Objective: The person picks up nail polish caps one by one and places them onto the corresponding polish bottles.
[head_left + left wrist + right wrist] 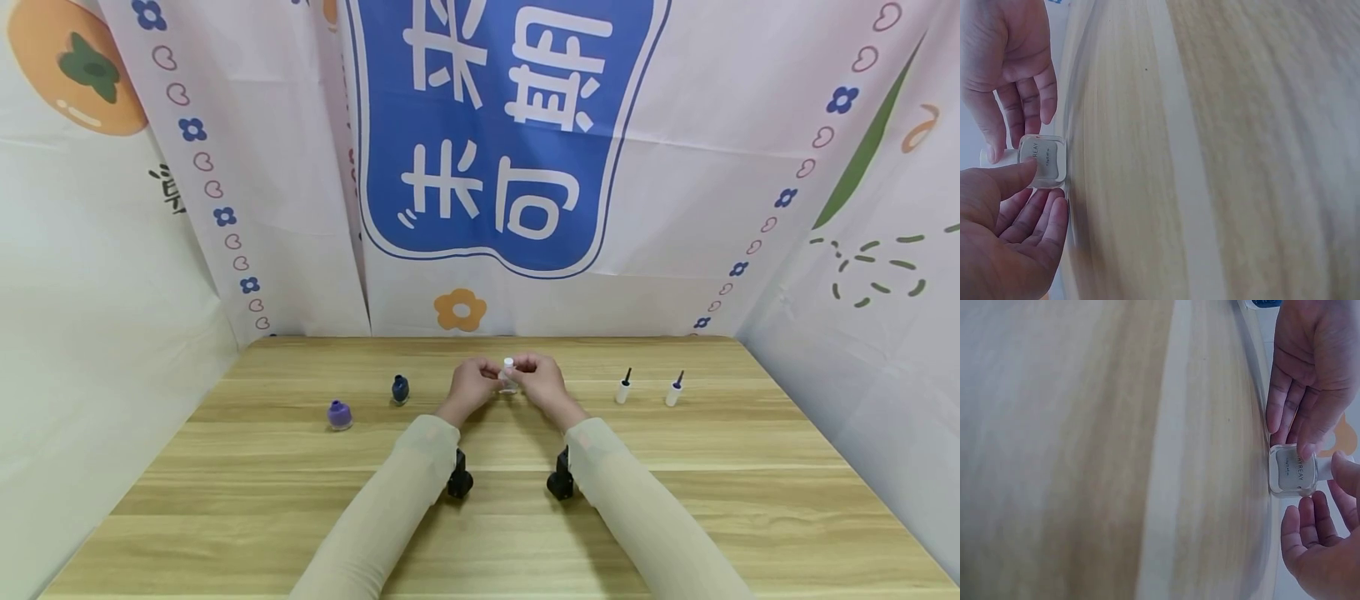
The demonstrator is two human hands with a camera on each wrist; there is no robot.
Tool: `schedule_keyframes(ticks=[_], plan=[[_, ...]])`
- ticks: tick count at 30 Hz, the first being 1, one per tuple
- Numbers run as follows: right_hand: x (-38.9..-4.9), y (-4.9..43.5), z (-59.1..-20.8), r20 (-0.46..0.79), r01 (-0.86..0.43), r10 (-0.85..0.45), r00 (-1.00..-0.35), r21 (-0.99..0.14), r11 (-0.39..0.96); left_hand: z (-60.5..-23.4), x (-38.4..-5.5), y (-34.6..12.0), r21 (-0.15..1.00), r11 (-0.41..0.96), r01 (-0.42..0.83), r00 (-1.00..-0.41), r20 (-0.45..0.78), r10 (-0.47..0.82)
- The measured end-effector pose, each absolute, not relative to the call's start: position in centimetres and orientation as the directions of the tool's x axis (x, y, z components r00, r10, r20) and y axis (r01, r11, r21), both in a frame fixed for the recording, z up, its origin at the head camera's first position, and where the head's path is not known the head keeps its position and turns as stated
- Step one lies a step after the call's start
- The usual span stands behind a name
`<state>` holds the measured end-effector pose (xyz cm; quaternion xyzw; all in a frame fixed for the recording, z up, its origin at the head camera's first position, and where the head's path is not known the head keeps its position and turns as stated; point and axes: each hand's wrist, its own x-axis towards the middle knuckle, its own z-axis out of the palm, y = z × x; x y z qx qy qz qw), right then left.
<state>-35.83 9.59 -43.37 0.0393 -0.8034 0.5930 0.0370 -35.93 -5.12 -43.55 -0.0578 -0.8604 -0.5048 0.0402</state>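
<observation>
A small clear nail polish bottle [509,387] with pale contents and a white cap [508,362] stands upright at the back middle of the table. My left hand [472,385] pinches the glass body, its thumb over the label in the left wrist view. My right hand [543,382] pinches the white cap from the other side. Both wrist views show the cap on the bottle's neck; lettering marks the front of the bottle [1286,474].
Left of my hands stand a purple nail polish bottle [340,416] and a dark blue one [401,390], both uncapped. To the right, two white caps [622,392] [673,395] stand with their brushes pointing up. A printed cloth [637,292] hangs behind the wooden table [510,533].
</observation>
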Motion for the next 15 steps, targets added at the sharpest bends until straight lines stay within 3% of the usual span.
schedule_keyframes(ticks=[15], plan=[[-35.73,9.62,-43.32,0.11,-0.111,-0.021,-0.994,-0.938,0.329,-43.39,-35.75,-5.05,0.863,0.481,0.154,-0.988,0.142,0.062]])
